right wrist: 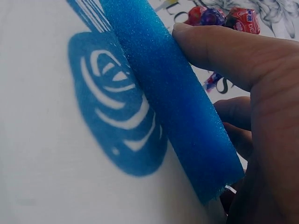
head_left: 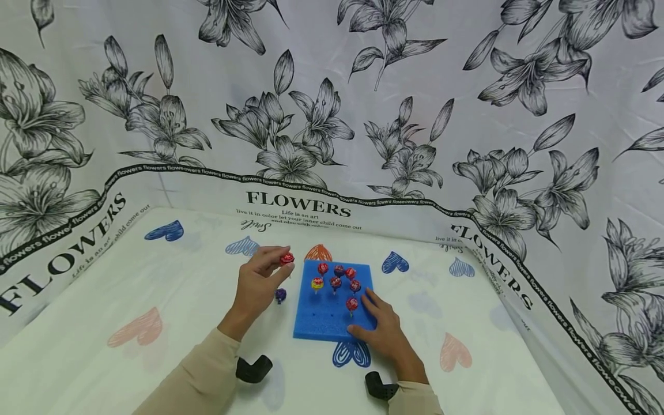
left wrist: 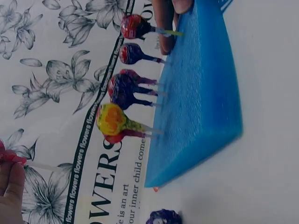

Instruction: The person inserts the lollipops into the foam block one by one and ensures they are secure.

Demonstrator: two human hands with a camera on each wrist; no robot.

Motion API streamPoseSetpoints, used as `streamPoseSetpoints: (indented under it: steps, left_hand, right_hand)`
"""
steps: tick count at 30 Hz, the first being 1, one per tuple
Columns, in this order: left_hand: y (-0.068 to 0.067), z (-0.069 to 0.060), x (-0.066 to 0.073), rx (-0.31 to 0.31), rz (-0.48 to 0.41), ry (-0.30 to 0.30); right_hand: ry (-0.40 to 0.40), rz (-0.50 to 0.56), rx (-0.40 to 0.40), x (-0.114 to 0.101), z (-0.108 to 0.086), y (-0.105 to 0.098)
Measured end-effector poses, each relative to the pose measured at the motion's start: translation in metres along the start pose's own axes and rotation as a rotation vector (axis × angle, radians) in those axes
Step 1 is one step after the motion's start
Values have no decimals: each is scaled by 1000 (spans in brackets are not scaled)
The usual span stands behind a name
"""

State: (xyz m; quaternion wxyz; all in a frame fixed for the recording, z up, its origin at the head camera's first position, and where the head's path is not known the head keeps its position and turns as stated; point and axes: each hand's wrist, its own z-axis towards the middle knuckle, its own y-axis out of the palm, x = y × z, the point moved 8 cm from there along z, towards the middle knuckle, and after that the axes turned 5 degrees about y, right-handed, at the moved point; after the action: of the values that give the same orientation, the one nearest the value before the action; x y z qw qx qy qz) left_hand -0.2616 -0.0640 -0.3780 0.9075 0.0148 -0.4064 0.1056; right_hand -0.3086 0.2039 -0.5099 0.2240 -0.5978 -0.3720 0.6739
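Note:
My left hand [head_left: 254,285] pinches a red-wrapped lollipop [head_left: 287,259] just left of a blue foam block [head_left: 313,328]. In the left wrist view its white stick [left wrist: 44,165] points away from the fingertips. Several wrapped lollipops stand upright in the block by their sticks, among them a yellow one [head_left: 317,283] and a red one [head_left: 352,304] nearest me. My right hand [head_left: 386,331] holds the block's near right corner, thumb [right wrist: 201,39] on the top edge and fingers along the side, partly hidden. Small holes show in the block's near part.
A purple lollipop [head_left: 280,295] lies on the cloth left of the block. The white tablecloth [head_left: 207,276] bears printed hearts. Behind it hangs a flower-printed curtain [head_left: 332,155]. A black device [head_left: 254,369] sits by the left wrist, another [head_left: 380,386] by the right.

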Motion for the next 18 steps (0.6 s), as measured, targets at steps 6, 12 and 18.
streamPoseSetpoints:
  steps: [6, 12, 18]
  left_hand:
    - [15, -7, -2, -22, -31, 7]
    - [28, -12, 5, -64, -78, 51]
    - [42, -13, 4, -95, -114, 12]
  right_hand:
    - [-16, -2, -3, 1, 0, 2]
    - [-17, -9, -7, 1, -1, 3]
    - [0, -15, -12, 2, -1, 2]
